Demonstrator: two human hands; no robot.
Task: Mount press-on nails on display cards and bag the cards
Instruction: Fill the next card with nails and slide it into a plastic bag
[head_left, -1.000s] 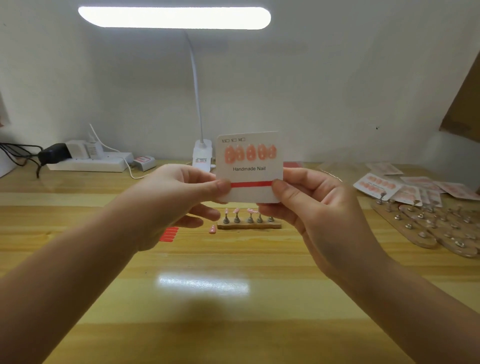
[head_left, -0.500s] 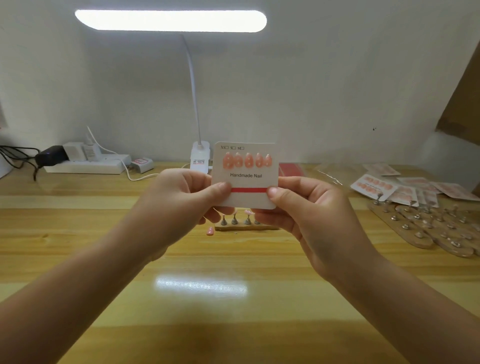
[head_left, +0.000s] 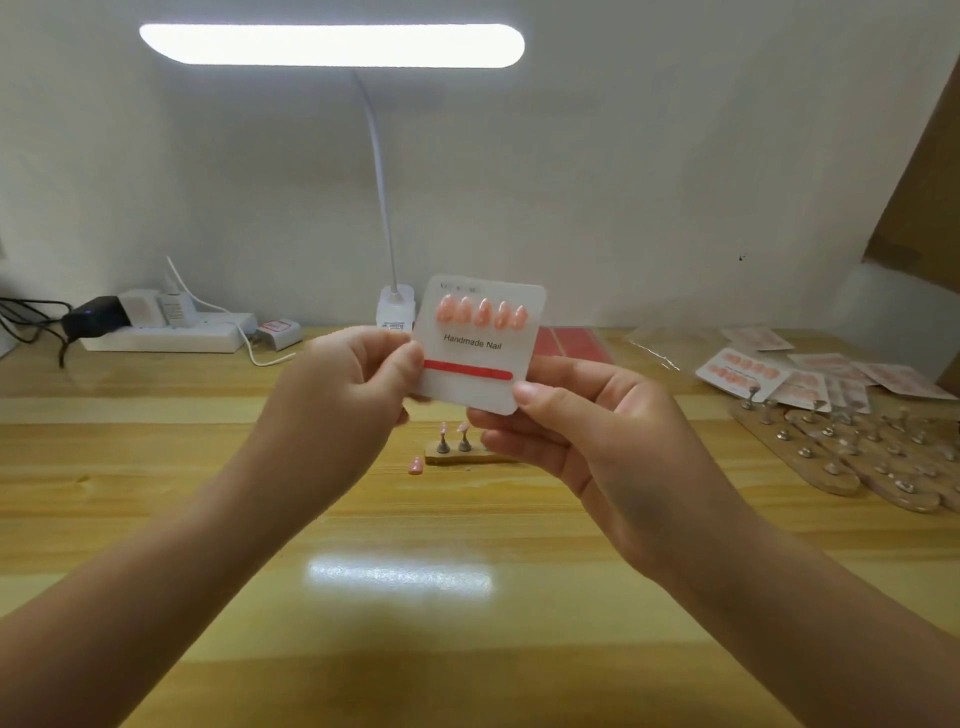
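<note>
A white display card (head_left: 480, 358) printed "Handmade Nail" carries a row of several pink nails (head_left: 482, 313) and a red adhesive strip (head_left: 467, 370) below the text. My left hand (head_left: 343, 400) pinches the card's left edge at the strip's end with thumb and fingers. My right hand (head_left: 587, 431) holds the lower right corner, thumb at the strip's right end. Behind the hands, a small wooden stand (head_left: 457, 454) holds two visible pink nails on pegs, and one loose pink nail (head_left: 416, 465) lies on the table beside it.
A desk lamp (head_left: 332, 44) hangs over the wooden table (head_left: 395, 623). A power strip (head_left: 166, 338) with plugs lies back left. Red strip sheets (head_left: 571, 343) lie behind the card. Finished cards (head_left: 743, 371), clear bags (head_left: 670, 343) and wooden peg boards (head_left: 852, 457) are on the right.
The card has tilted and dropped slightly while both hands stay pinched on it; my left thumb has moved onto the strip's left end. More of the stand is hidden behind my right hand.
</note>
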